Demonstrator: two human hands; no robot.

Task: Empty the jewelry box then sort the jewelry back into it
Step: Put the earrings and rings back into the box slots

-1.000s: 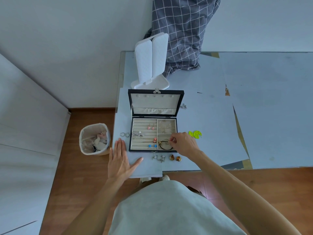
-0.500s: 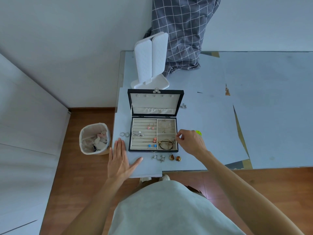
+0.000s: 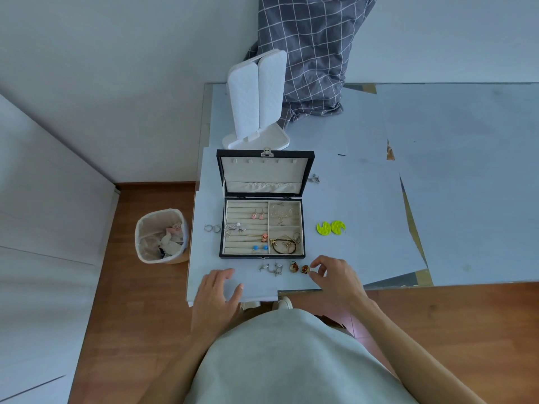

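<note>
While the jewelry box (image 3: pixel 264 228) is sitting open on the counter (image 3: pixel 364 205), right hand (image 3: pixel 335 277) fingers pinching at an amber earring (image 3: pixel 305 269), left hand (image 3: pixel 217 295) lying flat, fingers relaxed, holding nothing, no readable writing showing.

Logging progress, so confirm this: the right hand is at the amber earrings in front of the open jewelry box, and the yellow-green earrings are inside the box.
Not quite. In the head view the yellow-green earrings lie on the table, right of the jewelry box. The rest holds.
</note>
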